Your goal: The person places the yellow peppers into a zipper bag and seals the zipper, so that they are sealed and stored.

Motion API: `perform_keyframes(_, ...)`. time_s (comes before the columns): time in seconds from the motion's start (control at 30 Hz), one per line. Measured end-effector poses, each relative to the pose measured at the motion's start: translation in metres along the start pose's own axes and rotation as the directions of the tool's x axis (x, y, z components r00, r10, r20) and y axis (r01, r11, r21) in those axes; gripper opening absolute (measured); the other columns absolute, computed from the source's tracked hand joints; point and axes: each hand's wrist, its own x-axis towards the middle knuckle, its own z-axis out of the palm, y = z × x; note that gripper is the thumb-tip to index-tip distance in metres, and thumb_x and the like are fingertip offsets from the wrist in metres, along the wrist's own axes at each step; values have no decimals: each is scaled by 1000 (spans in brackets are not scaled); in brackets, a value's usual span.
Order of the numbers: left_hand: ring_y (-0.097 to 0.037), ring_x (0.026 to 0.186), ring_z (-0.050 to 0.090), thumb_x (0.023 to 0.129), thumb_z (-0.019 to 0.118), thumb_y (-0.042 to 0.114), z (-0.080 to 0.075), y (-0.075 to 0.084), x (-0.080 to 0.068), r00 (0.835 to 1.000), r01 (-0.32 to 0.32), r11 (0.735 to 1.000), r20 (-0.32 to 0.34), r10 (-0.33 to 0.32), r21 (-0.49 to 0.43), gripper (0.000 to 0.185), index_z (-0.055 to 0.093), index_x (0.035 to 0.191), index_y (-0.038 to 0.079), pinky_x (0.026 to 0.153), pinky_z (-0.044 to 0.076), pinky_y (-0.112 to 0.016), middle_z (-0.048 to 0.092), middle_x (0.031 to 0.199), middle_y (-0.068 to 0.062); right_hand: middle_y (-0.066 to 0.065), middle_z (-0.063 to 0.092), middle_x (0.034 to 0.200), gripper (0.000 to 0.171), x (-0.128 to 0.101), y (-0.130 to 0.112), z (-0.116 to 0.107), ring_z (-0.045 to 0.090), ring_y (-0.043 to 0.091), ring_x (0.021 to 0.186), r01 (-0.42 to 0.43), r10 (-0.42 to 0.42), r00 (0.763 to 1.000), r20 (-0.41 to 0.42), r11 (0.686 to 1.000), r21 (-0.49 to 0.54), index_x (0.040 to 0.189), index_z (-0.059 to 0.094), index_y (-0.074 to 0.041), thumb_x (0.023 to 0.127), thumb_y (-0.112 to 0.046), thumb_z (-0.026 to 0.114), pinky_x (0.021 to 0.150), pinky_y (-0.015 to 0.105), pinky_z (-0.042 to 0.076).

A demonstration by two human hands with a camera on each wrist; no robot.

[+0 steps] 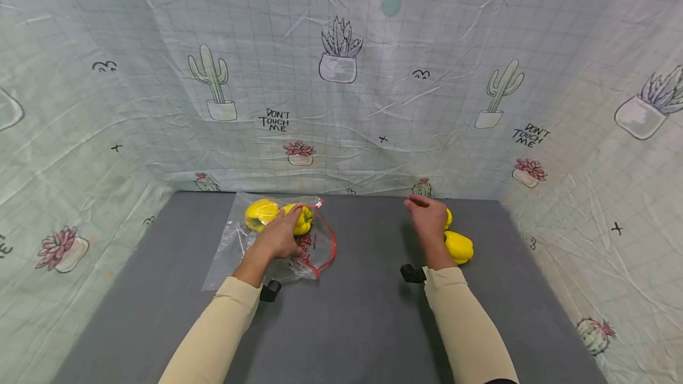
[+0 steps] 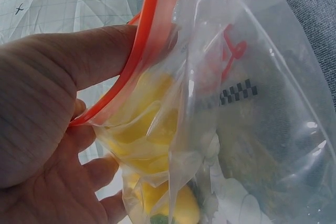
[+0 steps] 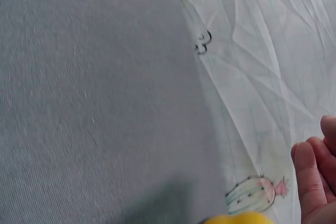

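A clear plastic zip bag [image 1: 226,253] with a red rim lies at the left, two yellow bell peppers [image 1: 260,215] in it. My left hand [image 1: 277,236] is spread at the bag's mouth, partly covering one pepper. In the left wrist view its thumb reaches behind the red rim [image 2: 142,40], with the fingers apart below. My right hand [image 1: 429,218] is raised, fingers loosely curled, holding nothing. Beside that wrist lie two more yellow bell peppers; the nearer pepper [image 1: 459,248] shows fully, the farther one [image 1: 449,218] is mostly hidden by the hand.
The grey tabletop [image 1: 363,313] spreads between and in front of the arms. A pale sheet with cactus drawings [image 1: 373,111] hangs behind the table and along both sides. A small black device [image 1: 412,273] is on the right wrist, another [image 1: 270,290] on the left.
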Motion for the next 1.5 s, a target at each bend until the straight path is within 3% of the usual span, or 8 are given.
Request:
perform_keyframes(0.43,-48,160,18,76,92,22,1,-4,1,1000,-3,1000,-10,3,8,110,28,164,6,126,26,-65,34,169,-20,20,66,141,42,16,10,-29,58,37,134,-80,81,996,-42,997,17,138,67,-2,100,-21,70,114,50,49)
perform_keyframes(0.87,-48,160,18,77,92,23,-5,-1,4,1000,7,1000,-5,-7,14,111,26,165,7,127,25,-63,37,167,-20,17,49,160,60,34,15,-48,45,42,146,-189,184,982,-45,966,-177,153,51,-4,99,-23,69,116,56,46)
perform_keyframes(1.0,-48,160,19,77,92,24,-5,1,4,1000,2,1000,7,-3,22,111,26,165,6,127,26,-62,39,167,-19,23,47,159,67,38,17,-53,46,46,143,-189,199,980,-3,922,-339,154,48,0,98,-30,70,114,58,46)
perform_keyframes(1.13,-46,161,18,77,92,25,-4,2,3,1000,19,1000,15,-19,14,111,27,165,8,127,27,-62,38,167,-19,32,54,145,75,43,15,-57,56,49,125,-120,198,977,79,818,-562,146,51,8,95,-44,71,103,58,52)
perform_keyframes(1.23,-46,161,17,77,92,26,-4,3,3,1000,24,1000,19,-24,6,112,26,165,9,127,27,-63,37,168,-20,34,60,132,80,44,14,-58,62,47,109,-93,216,970,114,759,-644,136,53,14,92,-49,73,90,55,57)
perform_keyframes(1.33,-46,161,17,77,92,26,-4,2,2,999,29,1000,23,-29,1,112,26,166,9,127,27,-63,36,168,-20,32,63,125,80,45,14,-57,64,43,101,-100,242,962,123,737,-669,132,54,15,90,-50,74,82,50,58)
perform_keyframes(1.5,-46,161,18,77,93,25,-1,-1,3,999,31,999,21,-31,12,112,27,165,9,126,28,-63,37,167,-20,30,64,120,77,46,16,-54,65,41,97,-109,252,961,115,727,-678,129,55,15,89,-48,75,77,46,58)
